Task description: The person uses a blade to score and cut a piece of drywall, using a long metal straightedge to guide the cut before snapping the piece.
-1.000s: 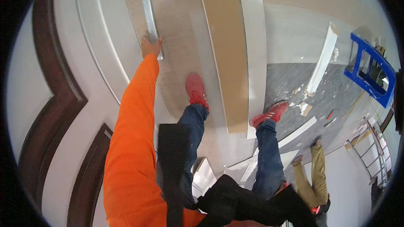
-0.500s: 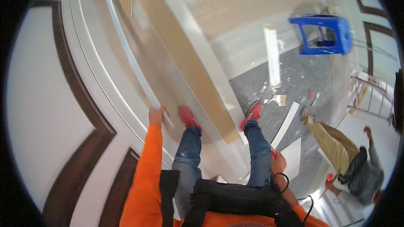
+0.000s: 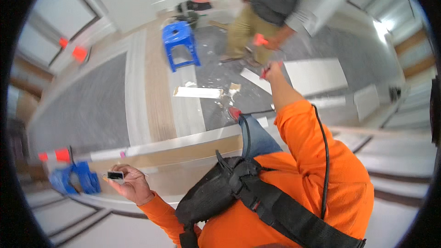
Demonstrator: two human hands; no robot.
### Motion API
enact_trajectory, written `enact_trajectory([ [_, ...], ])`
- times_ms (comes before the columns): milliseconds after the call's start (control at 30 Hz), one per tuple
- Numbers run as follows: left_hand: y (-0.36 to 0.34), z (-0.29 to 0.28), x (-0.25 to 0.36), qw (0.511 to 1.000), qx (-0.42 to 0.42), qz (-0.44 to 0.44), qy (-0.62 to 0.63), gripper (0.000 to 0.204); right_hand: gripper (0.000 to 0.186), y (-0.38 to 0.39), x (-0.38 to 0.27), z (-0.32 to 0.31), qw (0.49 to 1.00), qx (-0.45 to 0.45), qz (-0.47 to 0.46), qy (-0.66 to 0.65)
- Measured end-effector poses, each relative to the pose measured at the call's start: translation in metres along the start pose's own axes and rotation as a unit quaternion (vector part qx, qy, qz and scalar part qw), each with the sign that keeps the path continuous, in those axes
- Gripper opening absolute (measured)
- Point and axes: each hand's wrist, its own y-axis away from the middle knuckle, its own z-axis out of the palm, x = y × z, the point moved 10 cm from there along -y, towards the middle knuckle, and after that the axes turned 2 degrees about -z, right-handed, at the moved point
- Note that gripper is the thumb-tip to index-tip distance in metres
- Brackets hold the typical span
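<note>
My left hand [image 3: 132,187] is closed around a hollow rectangular metal tube [image 3: 115,175], whose dark open end faces me; its length is hidden behind that end. Stretched out ahead, my right hand [image 3: 274,70] is closed on a small red tool [image 3: 265,72], too blurred to name exactly. That hand is close to a co-worker in khaki trousers [image 3: 240,34], whose own hand holds an orange-red object [image 3: 260,40]. On the floor beyond my right hand lies a large white panel [image 3: 317,76].
A blue plastic stool [image 3: 178,36] stands ahead. White offcuts [image 3: 198,93] and debris lie on the grey floor [image 3: 82,105]. A long tan and white board [image 3: 183,153] runs across in front of me. Another blue item [image 3: 76,177] is at the left. A black cable [image 3: 325,160] hangs along my right arm.
My view has swung round toward the co-worker and stool. My right hand has reached forward with the red tool. The tube in my left hand, earlier seen lengthwise, now shows its end.
</note>
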Motion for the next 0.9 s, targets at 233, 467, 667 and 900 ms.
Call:
enact_trajectory([
  [233, 0.027, 0.068, -0.225, 0.940, -0.116, -0.317, -0.057, 0.052, 0.027, 0.209, -0.054, 0.078, 0.774, -0.362, -0.263, 0.449],
  [467, 0.023, -0.049, -0.371, 0.768, -0.030, -0.599, -0.224, 0.056, 0.029, 0.347, 0.098, 0.090, 0.730, -0.607, 0.096, 0.298],
  [667, 0.010, -0.107, -0.479, 0.700, 0.139, -0.637, -0.292, 0.053, 0.030, 0.263, 0.088, 0.071, 0.838, -0.497, 0.084, 0.209],
  [900, -0.095, -0.129, -0.530, 0.484, -0.156, -0.459, -0.728, 0.038, 0.034, 0.105, 0.011, 0.075, 0.949, -0.312, -0.028, 0.033],
])
